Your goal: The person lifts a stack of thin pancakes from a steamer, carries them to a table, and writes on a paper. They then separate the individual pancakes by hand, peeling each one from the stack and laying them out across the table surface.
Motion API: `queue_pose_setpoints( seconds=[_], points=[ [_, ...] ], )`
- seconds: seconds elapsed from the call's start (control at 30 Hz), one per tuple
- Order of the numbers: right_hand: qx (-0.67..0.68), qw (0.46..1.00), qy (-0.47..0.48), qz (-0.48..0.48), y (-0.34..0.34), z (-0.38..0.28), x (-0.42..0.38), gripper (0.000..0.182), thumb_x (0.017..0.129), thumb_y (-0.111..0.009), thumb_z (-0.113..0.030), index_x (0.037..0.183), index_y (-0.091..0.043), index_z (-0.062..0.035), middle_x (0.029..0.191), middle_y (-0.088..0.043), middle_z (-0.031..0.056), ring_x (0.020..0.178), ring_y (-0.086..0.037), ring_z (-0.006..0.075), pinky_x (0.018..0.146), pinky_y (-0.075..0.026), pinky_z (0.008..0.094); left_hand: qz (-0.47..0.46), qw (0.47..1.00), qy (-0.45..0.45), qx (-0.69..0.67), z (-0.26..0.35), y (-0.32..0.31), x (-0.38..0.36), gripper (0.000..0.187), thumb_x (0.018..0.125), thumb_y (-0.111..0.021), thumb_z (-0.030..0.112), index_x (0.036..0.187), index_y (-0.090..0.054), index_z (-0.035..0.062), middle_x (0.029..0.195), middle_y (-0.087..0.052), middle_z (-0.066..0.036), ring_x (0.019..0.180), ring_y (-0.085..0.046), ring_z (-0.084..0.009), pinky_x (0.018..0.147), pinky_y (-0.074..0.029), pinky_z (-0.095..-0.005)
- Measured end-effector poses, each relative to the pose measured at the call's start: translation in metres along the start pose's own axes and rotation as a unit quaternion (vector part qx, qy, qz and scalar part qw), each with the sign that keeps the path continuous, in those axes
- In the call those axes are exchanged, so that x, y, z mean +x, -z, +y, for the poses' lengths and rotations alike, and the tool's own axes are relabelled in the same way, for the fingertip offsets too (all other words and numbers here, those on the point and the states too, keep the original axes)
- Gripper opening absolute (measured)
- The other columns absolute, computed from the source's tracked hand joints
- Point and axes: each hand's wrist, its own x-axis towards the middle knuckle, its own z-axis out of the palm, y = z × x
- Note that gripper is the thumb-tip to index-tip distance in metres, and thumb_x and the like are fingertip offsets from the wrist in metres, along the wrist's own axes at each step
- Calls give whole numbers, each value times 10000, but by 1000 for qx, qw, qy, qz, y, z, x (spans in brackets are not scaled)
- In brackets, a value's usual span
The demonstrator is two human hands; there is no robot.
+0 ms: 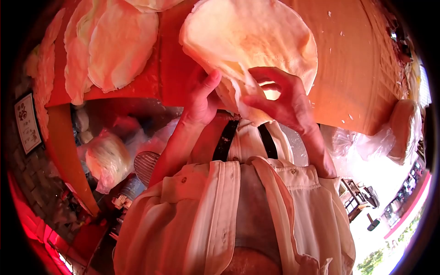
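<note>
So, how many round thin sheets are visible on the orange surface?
3 at least: one sheet held by both hands, one at left, another overlapped beside it. More at the edges are cut off.

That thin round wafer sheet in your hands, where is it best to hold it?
Probably at the near edge, coming from below, as both hands do now: left hand and right hand pinch the round sheet at its rim. It looks thin and wide, so a two-sided grip should keep it from sagging or cracking.

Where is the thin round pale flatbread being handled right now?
In the head view, the thin round pale flatbread sits top centre, pinched at its lower edge by both hands, over the orange board.
</note>
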Motion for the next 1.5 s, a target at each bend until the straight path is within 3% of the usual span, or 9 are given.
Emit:
queue_pose_setpoints(
  seconds=[0.27,0.43,0.57,0.73,1.07,1.17,1.27,1.33,1.5],
  points=[
    [136,989,-52,-5,8,27,14,295,819,-676,-61,1099,-638,21,933,-702,113,815,-648,124,721,-522,284,68,997,34,22,2,15,5,518,814,-662,112,1288,-471,29,1202,-574,-73,1122,-544,-194,965,-436,-345],
    [-192,958,121,177,-25,26,24,203,744,-672,-117,921,-641,-21,674,-625,193,618,-629,340,566,-500,393,128,990,43,35,-7,26,2,414,829,-588,92,1228,-534,-2,1160,-614,-98,1077,-584,-222,938,-459,-356],
    [-241,956,138,94,-17,40,40,80,751,-652,-47,829,-635,-44,668,-600,144,562,-593,277,531,-470,357,183,977,107,1,-19,60,3,361,808,-611,40,1164,-583,-10,1061,-656,-96,978,-631,-234,870,-509,-345],
    [160,972,-2,173,132,29,43,202,836,-647,-87,985,-680,45,785,-681,93,668,-663,174,592,-546,288,184,976,121,7,3,104,-10,340,835,-578,69,1160,-570,-30,1100,-641,-145,1015,-624,-269,910,-498,-377],
    [-113,891,-155,412,402,184,-56,344,783,-730,-308,1013,-701,-54,757,-696,43,704,-664,155,599,-498,272,78,985,147,48,8,116,-20,684,829,-660,154,1414,-332,18,1376,-465,-126,1258,-455,-285,1045,-384,-413],
    [-469,705,-207,491,320,136,-40,575,723,-747,-457,1205,-615,-173,1014,-698,102,949,-657,304,800,-514,398,45,989,94,101,7,95,-22,721,797,-700,146,1414,-343,35,1374,-461,-109,1266,-439,-280,1073,-347,-406],
    [-374,803,-76,458,196,88,-1,582,773,-746,-402,1255,-568,-128,1100,-674,105,956,-654,261,809,-513,368,22,989,14,143,16,56,-25,718,777,-732,162,1387,-375,36,1350,-467,-88,1248,-439,-248,1060,-346,-390],
    [80,978,-106,164,118,35,11,550,790,-772,-215,1261,-553,-33,1079,-664,111,963,-620,167,786,-532,327,-25,981,-66,181,15,24,-10,689,781,-738,184,1362,-398,36,1312,-489,-84,1214,-461,-230,1034,-367,-380],
    [-62,992,65,-83,12,-9,22,586,754,-796,-204,1254,-556,-16,1076,-653,136,957,-636,224,846,-532,344,1,979,19,201,20,-7,-1,550,838,-709,209,1290,-456,22,1200,-555,-66,1116,-531,-188,959,-428,-339]
  ],
)
